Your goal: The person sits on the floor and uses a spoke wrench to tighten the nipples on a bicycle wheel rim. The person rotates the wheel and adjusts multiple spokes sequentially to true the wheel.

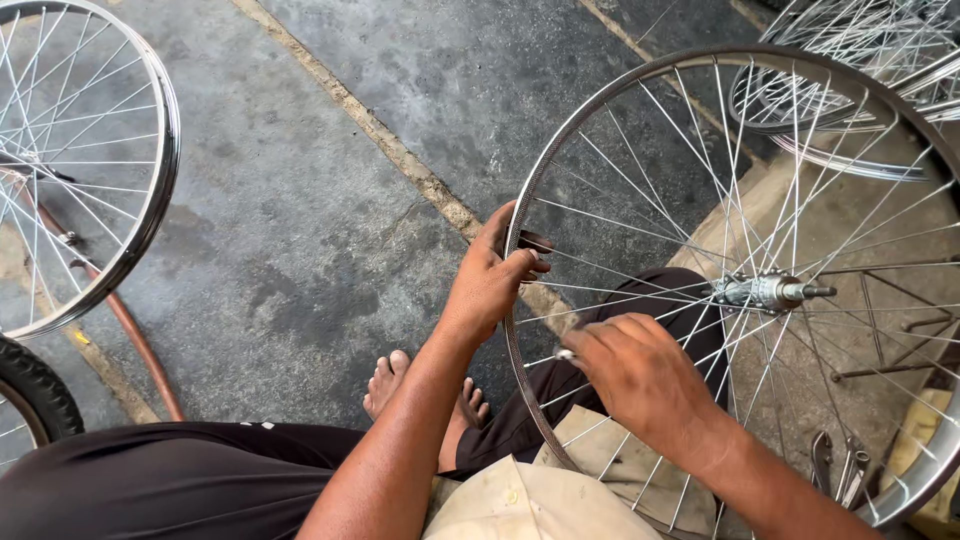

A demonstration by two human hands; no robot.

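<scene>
Steel bicycle wheel (640, 90) held upright at the person's knees, both hands working on it.

Left hand (492, 280) grips the rim at its near left edge, fingers (525, 262) curled around it beside a small dark tool; whether the tool is pinched cannot be told. Right hand (640, 375) sits among the lower spokes, fingers narrow, pinching a small silver piece (566, 354) at a spoke. Hub (765, 292) shows at the wheel's centre. A second wheel (90, 160) stands well apart at left on the concrete floor (300, 200), above a tyre (35, 395). More rims (850, 60) lie behind. Bare feet (400, 385) rest below.
</scene>
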